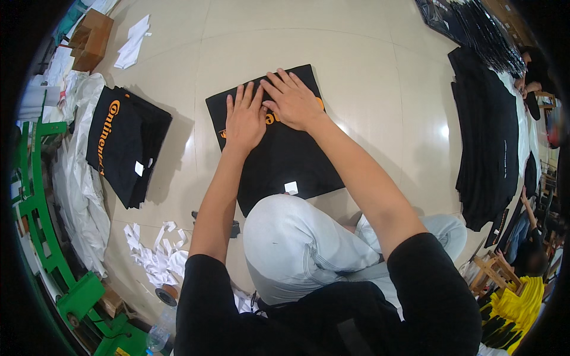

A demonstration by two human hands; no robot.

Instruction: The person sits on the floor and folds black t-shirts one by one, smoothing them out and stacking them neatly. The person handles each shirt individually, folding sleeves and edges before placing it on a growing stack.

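A folded black garment (289,155) lies flat on the tiled floor before my crossed legs. Orange lettering runs across its far part, partly covered by my hands, and a small white label (291,188) sits near its close edge. My left hand (246,118) rests palm down on the far left portion of the cloth, fingers spread. Beside it, my right hand (295,100) presses flat over the lettering, its fingers also apart and pointing to the far edge. Neither hand grips anything. To the left stands a stack of similar folded black garments (129,147) with orange lettering.
White scraps (158,256) and a plastic bottle (160,331) lie at lower left, near a green metal frame (44,222). A long pile of black garments (485,142) is at right, with plastic-wrapped packs (481,33) beyond. Other people work along the right rim.
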